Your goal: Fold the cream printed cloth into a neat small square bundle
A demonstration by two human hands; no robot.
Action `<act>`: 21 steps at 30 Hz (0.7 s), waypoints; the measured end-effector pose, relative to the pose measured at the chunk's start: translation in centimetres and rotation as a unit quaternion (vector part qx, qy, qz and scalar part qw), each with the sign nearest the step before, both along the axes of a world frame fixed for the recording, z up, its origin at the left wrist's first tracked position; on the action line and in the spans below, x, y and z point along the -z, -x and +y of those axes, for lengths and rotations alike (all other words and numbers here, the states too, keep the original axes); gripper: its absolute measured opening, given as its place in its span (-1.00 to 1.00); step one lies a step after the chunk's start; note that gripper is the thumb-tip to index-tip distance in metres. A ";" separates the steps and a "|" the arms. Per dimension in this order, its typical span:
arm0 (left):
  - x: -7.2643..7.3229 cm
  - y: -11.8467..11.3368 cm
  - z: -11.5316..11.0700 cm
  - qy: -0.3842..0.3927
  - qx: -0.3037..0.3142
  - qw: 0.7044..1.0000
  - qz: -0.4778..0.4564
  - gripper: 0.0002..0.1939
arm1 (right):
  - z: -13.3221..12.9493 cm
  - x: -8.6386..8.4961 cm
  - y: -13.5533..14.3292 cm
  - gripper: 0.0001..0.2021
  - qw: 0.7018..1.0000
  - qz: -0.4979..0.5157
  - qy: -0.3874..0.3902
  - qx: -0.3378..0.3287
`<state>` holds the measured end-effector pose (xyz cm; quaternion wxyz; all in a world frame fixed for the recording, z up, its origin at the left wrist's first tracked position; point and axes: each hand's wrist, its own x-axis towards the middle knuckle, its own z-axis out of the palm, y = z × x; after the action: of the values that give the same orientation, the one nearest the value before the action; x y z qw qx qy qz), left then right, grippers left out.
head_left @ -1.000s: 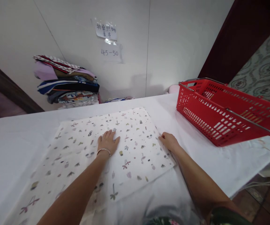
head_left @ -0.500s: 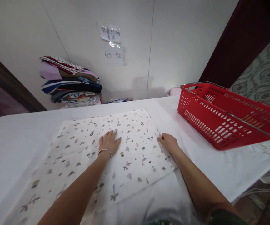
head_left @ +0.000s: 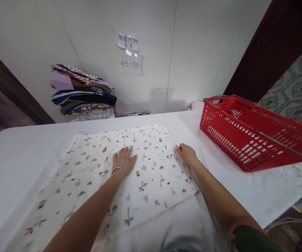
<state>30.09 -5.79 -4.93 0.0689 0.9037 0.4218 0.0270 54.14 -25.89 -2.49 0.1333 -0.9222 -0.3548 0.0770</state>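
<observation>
A cream cloth printed with small plants and rainbows lies folded in layers over the table. My left hand rests flat on the middle of it, fingers spread, with a bracelet round the wrist. At the cloth's right edge, my right hand has its fingers closed together on the edge, which is slightly raised there.
The white-covered table extends on both sides. A red plastic basket with metal handles stands at the right. Folded fabrics are stacked behind the table at the left. Paper signs hang on the wall.
The view has shifted slightly. My right hand has drawn a little left with the cloth's right edge; my left hand still lies flat on the cloth.
</observation>
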 end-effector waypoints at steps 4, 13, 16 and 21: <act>-0.1 0.1 0.0 0.013 -0.001 1.000 0.001 -0.38 | 1.4 0.5 -0.4 -0.78 1.000 0.026 -0.001 0.017; 0.3 0.1 1.7 0.080 -0.013 0.996 -0.040 -0.41 | 1.2 2.4 -0.5 -0.84 0.996 0.013 -0.089 0.024; -0.6 0.6 3.0 0.127 0.005 0.991 -0.035 -0.41 | 1.1 2.6 -0.7 -0.81 0.995 -0.002 -0.099 0.025; -0.5 3.3 3.4 0.041 -0.009 0.999 0.009 -0.38 | 1.2 2.4 -0.9 -0.81 0.997 -0.002 -0.065 0.035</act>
<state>26.76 -2.41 -4.44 0.1022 0.8966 0.4308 0.0018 55.03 -24.73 -4.84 0.1950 -0.9236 -0.3266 0.0472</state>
